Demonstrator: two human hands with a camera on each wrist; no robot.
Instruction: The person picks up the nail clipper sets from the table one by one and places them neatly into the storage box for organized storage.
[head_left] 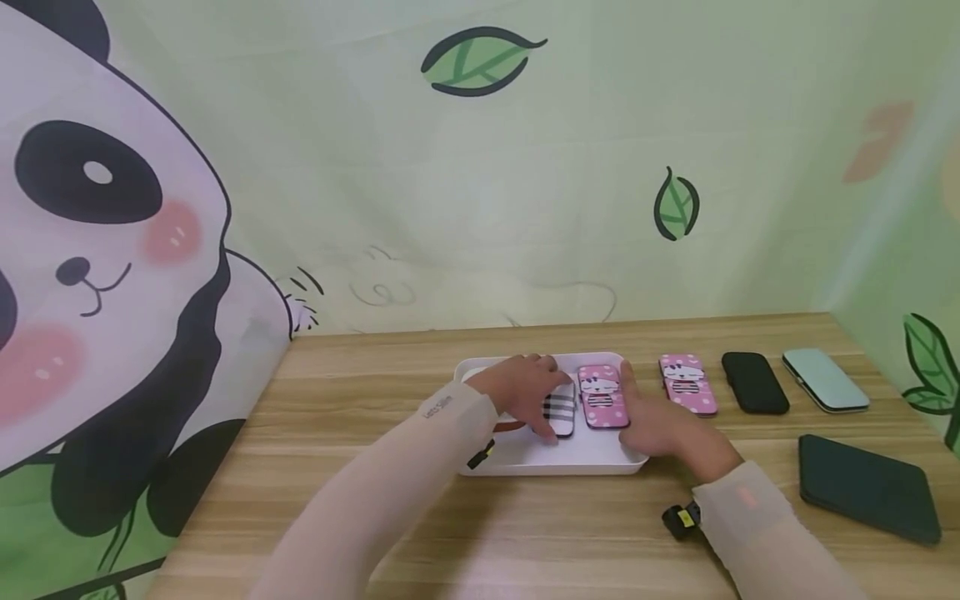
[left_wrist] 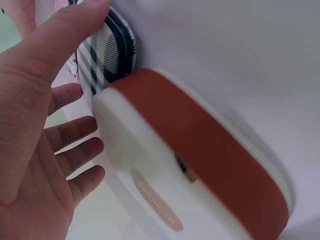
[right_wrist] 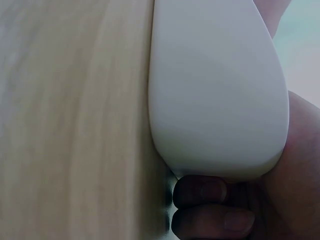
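My left hand (head_left: pixel 525 392) reaches into a white tray (head_left: pixel 555 463) and holds a black-and-white plaid case (head_left: pixel 559 412), thumb at its near end and fingers at its far end. Left of it in the tray lies a white case with a brown band (left_wrist: pixel 200 145), mostly covered by that hand in the head view. A pink case with a cartoon animal (head_left: pixel 602 398) lies right of the plaid one. My right hand (head_left: pixel 656 421) grips the tray's right end, its fingertips (right_wrist: pixel 215 220) curled against the outside in the right wrist view.
Right of the tray, a second pink case (head_left: pixel 687 385), a black case (head_left: pixel 754 383) and a pale blue case (head_left: pixel 825 381) lie in a row. A dark flat rectangular item (head_left: pixel 868 487) lies nearer on the wooden table (head_left: pixel 360 500). A printed curtain (head_left: pixel 450 208) hangs behind.
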